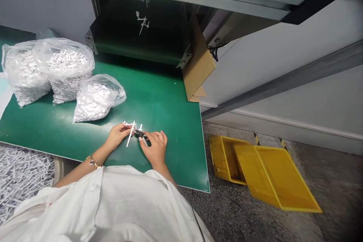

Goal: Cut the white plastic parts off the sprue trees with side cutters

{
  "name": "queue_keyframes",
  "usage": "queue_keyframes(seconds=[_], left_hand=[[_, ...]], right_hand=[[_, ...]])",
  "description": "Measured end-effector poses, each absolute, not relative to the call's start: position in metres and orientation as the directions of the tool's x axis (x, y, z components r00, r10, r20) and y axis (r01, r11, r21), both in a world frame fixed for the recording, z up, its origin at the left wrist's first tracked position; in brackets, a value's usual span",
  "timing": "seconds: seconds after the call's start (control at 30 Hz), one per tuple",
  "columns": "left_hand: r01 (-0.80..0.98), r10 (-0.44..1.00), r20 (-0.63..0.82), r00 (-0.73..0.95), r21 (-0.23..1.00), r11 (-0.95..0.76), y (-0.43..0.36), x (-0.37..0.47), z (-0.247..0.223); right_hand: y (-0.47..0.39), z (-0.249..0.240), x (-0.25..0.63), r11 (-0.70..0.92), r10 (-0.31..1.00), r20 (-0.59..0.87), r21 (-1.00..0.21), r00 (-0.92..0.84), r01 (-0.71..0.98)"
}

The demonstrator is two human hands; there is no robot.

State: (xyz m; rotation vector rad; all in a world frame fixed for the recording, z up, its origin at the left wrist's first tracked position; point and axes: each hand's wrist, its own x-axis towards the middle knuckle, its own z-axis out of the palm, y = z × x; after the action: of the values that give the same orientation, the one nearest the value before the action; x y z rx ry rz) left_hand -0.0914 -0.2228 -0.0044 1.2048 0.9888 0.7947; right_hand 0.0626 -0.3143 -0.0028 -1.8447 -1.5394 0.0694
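Note:
Over the green tabletop, my left hand (117,136) pinches a white plastic moulding with a long thin stem (130,134) and short side arms, much like a sprue. My right hand (155,146) is closed around small nippers with a dark head (139,132) and light grey handles. The head of the nippers is right at the moulding's side arms; whether the jaws are open or closed is too small to tell. Just beyond my left hand stands a clear bag of small flat white pieces (93,102).
Two more clear bags (69,64) of white parts stand at the left. Ahead, a dark green conveyor belt (119,34) carries similar mouldings (143,22), beside a cardboard sheet (197,60). White sticks (22,177) fill a container at lower left. Yellow crates (279,174) lie on the floor at right.

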Motion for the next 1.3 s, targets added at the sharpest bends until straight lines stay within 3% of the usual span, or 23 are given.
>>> queue_keyframes(seconds=[0.13, 0.57, 1.1, 1.3], left_hand=[[0.055, 0.92, -0.136, 0.369, 0.991, 0.125, -0.222, -0.091, 0.003], [0.062, 0.91, -0.189, 0.369, 0.982, 0.178, -0.224, -0.087, 0.011], [0.063, 0.885, -0.215, 0.413, 0.976, 0.208, -0.22, -0.091, -0.001], [0.059, 0.881, -0.24, 0.407, 0.97, 0.236, -0.222, -0.091, 0.002]], right_hand=[[-0.314, -0.003, 0.063, -0.006, 0.879, 0.393, -0.557, 0.27, 0.831], [-0.314, -0.005, 0.064, 0.005, 0.893, 0.371, -0.575, 0.255, 0.818], [-0.316, -0.004, 0.064, 0.014, 0.882, 0.41, -0.517, 0.233, 0.856], [-0.315, -0.003, 0.065, -0.015, 0.892, 0.368, -0.558, 0.263, 0.829]])
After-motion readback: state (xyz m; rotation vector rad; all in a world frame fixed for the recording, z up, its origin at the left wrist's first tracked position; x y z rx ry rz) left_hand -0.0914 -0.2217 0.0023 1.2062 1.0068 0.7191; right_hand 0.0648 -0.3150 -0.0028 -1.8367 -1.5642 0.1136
